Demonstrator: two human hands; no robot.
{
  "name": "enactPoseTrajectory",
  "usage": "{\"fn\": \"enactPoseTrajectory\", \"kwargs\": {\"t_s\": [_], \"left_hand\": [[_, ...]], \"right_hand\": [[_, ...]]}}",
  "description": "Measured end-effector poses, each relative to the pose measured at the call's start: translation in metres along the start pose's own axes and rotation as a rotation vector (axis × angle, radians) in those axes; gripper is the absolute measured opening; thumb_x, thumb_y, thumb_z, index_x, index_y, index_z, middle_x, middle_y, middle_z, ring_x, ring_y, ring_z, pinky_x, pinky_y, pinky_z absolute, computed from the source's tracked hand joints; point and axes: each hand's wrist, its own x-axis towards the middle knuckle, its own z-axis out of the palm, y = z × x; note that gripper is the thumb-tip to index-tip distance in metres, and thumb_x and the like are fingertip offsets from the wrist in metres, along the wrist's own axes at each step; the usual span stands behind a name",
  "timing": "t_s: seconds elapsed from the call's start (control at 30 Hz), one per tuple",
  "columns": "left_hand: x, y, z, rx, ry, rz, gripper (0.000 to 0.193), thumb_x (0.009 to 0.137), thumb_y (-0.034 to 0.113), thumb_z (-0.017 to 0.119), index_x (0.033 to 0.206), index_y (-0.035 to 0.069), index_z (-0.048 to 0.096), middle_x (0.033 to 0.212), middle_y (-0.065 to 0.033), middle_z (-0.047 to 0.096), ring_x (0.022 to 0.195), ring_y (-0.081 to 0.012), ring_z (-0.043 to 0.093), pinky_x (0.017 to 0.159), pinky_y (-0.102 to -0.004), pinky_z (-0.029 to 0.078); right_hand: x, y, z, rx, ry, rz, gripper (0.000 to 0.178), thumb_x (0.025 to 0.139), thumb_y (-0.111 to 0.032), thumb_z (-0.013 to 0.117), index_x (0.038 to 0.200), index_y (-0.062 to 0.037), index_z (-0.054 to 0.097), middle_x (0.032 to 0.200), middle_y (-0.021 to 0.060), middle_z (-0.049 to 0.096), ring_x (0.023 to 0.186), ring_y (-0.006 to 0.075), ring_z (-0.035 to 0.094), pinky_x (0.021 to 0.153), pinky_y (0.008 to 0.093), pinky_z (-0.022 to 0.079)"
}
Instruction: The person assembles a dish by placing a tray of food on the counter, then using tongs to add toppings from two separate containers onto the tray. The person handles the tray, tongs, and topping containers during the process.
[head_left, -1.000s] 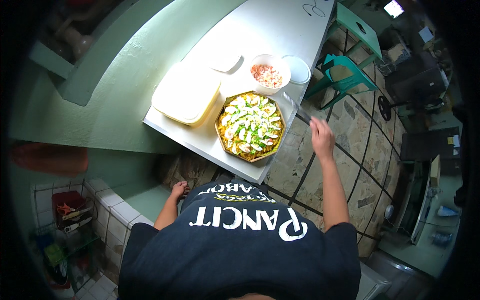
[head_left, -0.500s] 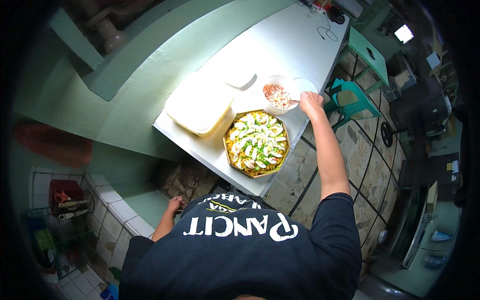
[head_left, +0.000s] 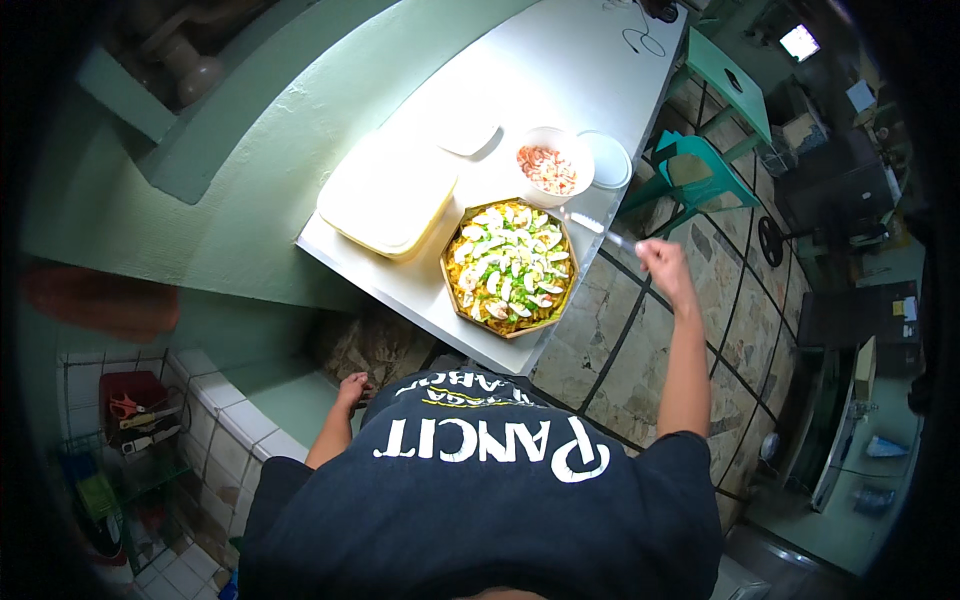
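Observation:
My right hand point(head_left: 664, 266) is closed round the handle of a spoon point(head_left: 592, 224), blurred a little, just past the table's right edge. The spoon's far end points left, over the table between the bowl and the tray. A white round bowl point(head_left: 571, 150) holds chopped pink and white pieces. Nearer to me is an eight-sided tray of noodles point(head_left: 510, 268), topped with egg slices and chopped greens. My left hand point(head_left: 353, 388) hangs low beside my body, left of the table, fingers loosely apart and nothing seen in it.
On the white table point(head_left: 560, 75) are a pale yellow lidded tub point(head_left: 390, 200), a white lid point(head_left: 470, 135) and a round pale lid point(head_left: 606, 160). A green chair point(head_left: 715, 190) and green table point(head_left: 735, 90) stand to the right. A tiled ledge point(head_left: 215, 395) is at lower left.
My right hand has drawn back from the bowl toward me and right, bringing the spoon out of it. The view has shifted slightly. My left hand stays low.

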Motion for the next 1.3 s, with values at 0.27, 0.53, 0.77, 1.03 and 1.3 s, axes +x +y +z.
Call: {"fn": "enactPoseTrajectory", "kwargs": {"t_s": [0.27,0.53,0.77,1.03,1.3], "left_hand": [[0.006,0.036,0.015,0.074,-0.062,-0.083,0.033,0.092,0.027,0.052,0.124,0.017,0.054,0.1,-0.0067,0.065,0.077,-0.02,0.063,0.069,-0.04,0.049],[0.007,0.04,0.011,0.075,-0.057,-0.066,0.033,0.093,0.026,0.051,0.124,0.014,0.055,0.102,-0.0088,0.065,0.086,-0.0221,0.063,0.07,-0.0397,0.05],[-0.02,0.037,0.016,0.058,0.021,-0.081,0.032,0.093,0.015,0.051,0.123,0.004,0.053,0.1,-0.0128,0.063,0.086,-0.0236,0.063,0.069,-0.0374,0.054],[-0.045,0.018,0.015,0.013,0.053,-0.015,0.032,0.094,0.019,0.051,0.123,0.007,0.054,0.096,-0.0097,0.063,0.082,-0.0216,0.062,0.068,-0.0375,0.052],[-0.062,-0.01,0.009,0.043,0.094,-0.148,0.029,0.093,0.028,0.051,0.12,0.017,0.057,0.092,-0.0035,0.063,0.072,-0.0191,0.056,0.065,-0.0394,0.045]], "right_hand": [[-0.083,0.032,0.053,0.136,-0.006,0.336,0.026,0.089,-0.024,0.061,0.08,-0.0009,0.067,0.057,-0.004,0.052,0.052,0.0058,0.042,0.048,0.0261,0.033],[-0.083,0.03,0.049,-0.052,0.056,0.318,0.032,0.09,-0.03,0.057,0.078,-0.001,0.065,0.055,0.0035,0.053,0.052,0.012,0.048,0.051,0.0309,0.038],[0.024,-0.013,0.028,-0.467,0.33,-0.072,0.024,0.091,-0.029,0.053,0.092,-0.0082,0.065,0.086,0.0148,0.061,0.086,0.0367,0.059,0.073,0.0468,0.047],[0.136,-0.034,0.068,-0.965,0.076,-0.2,0.019,0.083,-0.011,0.052,0.086,-0.0042,0.07,0.095,0.0173,0.066,0.084,0.0348,0.067,0.072,0.045,0.053],[0.12,-0.043,0.043,-0.802,0.108,-0.031,0.023,0.089,-0.022,0.054,0.09,-0.0038,0.068,0.094,0.0156,0.066,0.088,0.0357,0.064,0.077,0.0458,0.05]]}}
